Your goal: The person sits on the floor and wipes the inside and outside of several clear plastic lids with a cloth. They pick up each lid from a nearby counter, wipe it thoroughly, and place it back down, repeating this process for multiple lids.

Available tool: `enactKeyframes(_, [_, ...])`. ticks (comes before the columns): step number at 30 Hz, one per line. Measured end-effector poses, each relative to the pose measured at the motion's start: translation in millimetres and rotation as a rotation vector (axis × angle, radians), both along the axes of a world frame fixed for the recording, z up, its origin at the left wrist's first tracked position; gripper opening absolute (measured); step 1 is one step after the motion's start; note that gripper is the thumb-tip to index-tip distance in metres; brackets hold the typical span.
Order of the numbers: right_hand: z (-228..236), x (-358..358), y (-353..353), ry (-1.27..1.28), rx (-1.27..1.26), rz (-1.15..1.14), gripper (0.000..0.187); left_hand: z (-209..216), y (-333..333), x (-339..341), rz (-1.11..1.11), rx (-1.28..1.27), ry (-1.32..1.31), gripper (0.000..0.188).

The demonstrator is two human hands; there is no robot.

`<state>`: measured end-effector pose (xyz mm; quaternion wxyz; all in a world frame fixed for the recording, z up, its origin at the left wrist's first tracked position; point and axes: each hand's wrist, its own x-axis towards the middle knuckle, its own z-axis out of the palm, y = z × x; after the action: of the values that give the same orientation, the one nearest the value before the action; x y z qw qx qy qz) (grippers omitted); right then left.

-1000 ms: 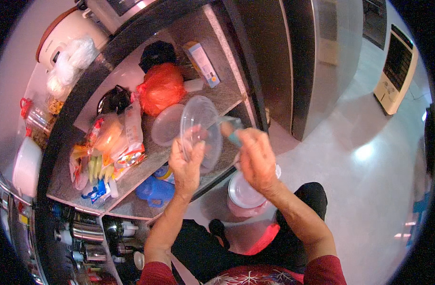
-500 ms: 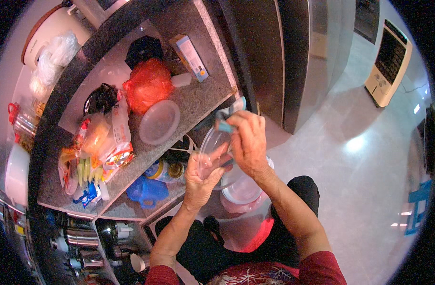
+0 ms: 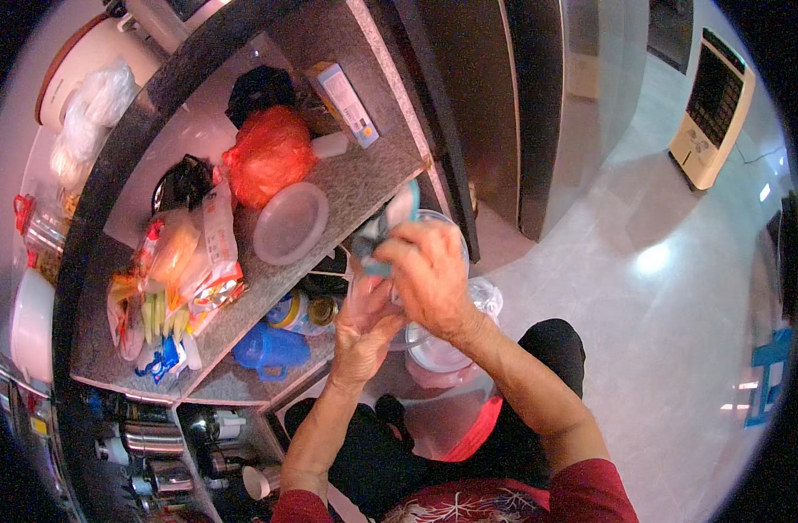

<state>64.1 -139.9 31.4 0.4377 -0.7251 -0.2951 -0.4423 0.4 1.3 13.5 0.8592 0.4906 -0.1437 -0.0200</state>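
1. Left hand (image 3: pixel 361 338), half curled, grips the clear bowl (image 3: pixel 458 244); right hand (image 3: pixel 429 281), fingers bunched, holds a blurred cloth (image 3: pixel 402 207) against or just above it.
2. Bowl is held near the shelf's (image 3: pixel 355 183) edge.
3. Slack left fingers or a hard push could make it slip.

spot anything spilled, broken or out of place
Nothing stands out: no spill or break shows. Packets crowd the left end of the shelf; the teal item in the right hand is too blurred to judge.
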Motion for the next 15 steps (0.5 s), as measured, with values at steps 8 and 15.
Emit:
enactKeyframes(8, [-31.3, 14.6, 1.7, 0.269, 0.189, -0.289, 0.038, -0.6, 2.4, 9.5, -0.054, -0.141, -0.017, 0.070])
enactKeyframes(15, [-22.3, -30.3, 30.1, 0.008, -0.151, 0.017, 0.038, 3.4, 11.9, 8.2, 0.011, -0.328, 0.357, 0.061])
